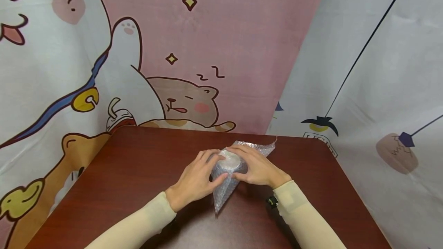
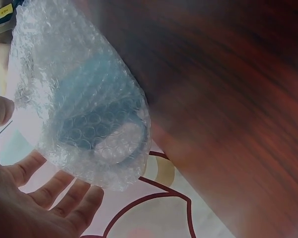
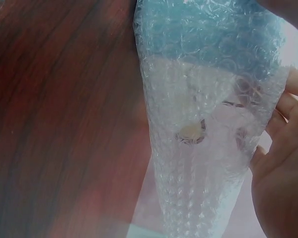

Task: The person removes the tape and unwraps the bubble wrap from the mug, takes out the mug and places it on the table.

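Observation:
A rounded, light blue cup-like thing (image 2: 99, 119) shows through a sheet of clear bubble wrap (image 1: 225, 191). Its pale round top (image 1: 231, 160) faces up between the hands in the head view. My left hand (image 1: 195, 176) holds the wrapped cup from the left, thumb toward the front and fingers bent over the far side. From the right, my right hand (image 1: 257, 166) curves round it, with the thumb near the front. One pointed corner of wrap hangs toward me; another flap (image 1: 266, 148) sticks out behind the right hand. The wrist views show fingertips at the wrap's edge.
The hands work over a dark reddish-brown table (image 1: 145, 164) with rounded far corners. Behind it hangs a cloth backdrop (image 1: 242, 49) printed with cartoon animals. A small dark device (image 1: 272, 201) is at the right wrist.

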A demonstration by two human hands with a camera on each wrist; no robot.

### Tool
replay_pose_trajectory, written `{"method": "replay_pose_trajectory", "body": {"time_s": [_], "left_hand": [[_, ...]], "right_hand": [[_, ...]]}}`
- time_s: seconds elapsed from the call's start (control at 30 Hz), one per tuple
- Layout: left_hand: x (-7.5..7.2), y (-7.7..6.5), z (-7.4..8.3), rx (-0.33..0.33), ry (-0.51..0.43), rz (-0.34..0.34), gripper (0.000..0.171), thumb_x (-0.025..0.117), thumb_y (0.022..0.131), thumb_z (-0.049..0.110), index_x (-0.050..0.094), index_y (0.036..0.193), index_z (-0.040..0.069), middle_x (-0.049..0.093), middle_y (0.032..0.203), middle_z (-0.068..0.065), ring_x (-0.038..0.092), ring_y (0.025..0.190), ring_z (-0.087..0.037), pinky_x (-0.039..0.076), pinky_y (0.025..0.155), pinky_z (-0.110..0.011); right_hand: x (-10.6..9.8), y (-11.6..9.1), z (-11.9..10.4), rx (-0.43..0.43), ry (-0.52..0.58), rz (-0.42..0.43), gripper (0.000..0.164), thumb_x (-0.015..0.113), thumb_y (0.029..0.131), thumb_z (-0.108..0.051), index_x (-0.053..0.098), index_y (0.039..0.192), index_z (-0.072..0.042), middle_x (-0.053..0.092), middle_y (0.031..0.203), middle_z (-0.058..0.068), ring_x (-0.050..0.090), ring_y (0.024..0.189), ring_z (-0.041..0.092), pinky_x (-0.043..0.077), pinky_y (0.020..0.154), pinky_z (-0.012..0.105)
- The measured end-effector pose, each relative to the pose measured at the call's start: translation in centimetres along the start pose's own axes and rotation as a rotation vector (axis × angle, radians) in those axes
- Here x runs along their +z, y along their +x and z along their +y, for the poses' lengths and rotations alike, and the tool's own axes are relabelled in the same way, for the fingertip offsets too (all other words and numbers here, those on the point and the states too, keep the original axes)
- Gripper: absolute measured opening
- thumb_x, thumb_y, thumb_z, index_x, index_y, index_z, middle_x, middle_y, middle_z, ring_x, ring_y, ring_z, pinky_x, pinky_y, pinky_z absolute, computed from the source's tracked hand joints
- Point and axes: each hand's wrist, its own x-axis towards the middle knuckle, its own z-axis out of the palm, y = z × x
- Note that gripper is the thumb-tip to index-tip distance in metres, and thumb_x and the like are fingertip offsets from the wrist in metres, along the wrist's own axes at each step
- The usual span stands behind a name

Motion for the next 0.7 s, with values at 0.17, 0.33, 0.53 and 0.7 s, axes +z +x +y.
{"method": "replay_pose_trajectory", "body": {"time_s": [0.17, 0.33, 0.53, 0.7], "left_hand": [[-0.02, 0.02, 0.02, 0.001, -0.001, 0.012, 0.055, 0.076, 0.110, 0.058, 0.072, 0.148, 0.019, 0.065, 0.161, -0.008, 0.066, 0.142, -0.032, 0.070, 0.101, -0.046], [-0.15, 0.02, 0.23, -0.004, -0.002, 0.016, 0.058, 0.077, 0.109, 0.061, 0.073, 0.147, 0.018, 0.064, 0.163, -0.008, 0.066, 0.144, -0.033, 0.068, 0.105, -0.048], [-0.15, 0.02, 0.45, -0.023, 0.001, 0.019, 0.063, 0.078, 0.107, 0.064, 0.072, 0.149, 0.018, 0.060, 0.168, -0.010, 0.063, 0.149, -0.034, 0.067, 0.108, -0.054], [-0.15, 0.13, 0.60, -0.038, 0.004, 0.017, 0.069, 0.077, 0.106, 0.067, 0.069, 0.155, 0.019, 0.057, 0.171, -0.009, 0.059, 0.154, -0.035, 0.066, 0.108, -0.057]], "right_hand": [[0.02, 0.00, 0.00, 0.008, 0.007, 0.005, 0.090, 0.094, 0.094, -0.037, 0.056, 0.174, -0.019, 0.062, 0.174, 0.008, 0.058, 0.163, 0.036, 0.046, 0.135, 0.068], [0.07, 0.04, -0.02, 0.013, 0.012, 0.005, 0.090, 0.094, 0.094, -0.038, 0.056, 0.174, -0.019, 0.062, 0.173, 0.007, 0.059, 0.163, 0.035, 0.047, 0.134, 0.067], [0.15, 0.04, 0.03, 0.014, 0.007, 0.003, 0.090, 0.095, 0.095, -0.039, 0.056, 0.174, -0.020, 0.062, 0.173, 0.006, 0.059, 0.163, 0.034, 0.047, 0.134, 0.067], [0.17, 0.06, -0.01, 0.011, 0.007, 0.003, 0.091, 0.095, 0.094, -0.039, 0.056, 0.174, -0.019, 0.063, 0.173, 0.007, 0.058, 0.163, 0.035, 0.047, 0.135, 0.067]]}}
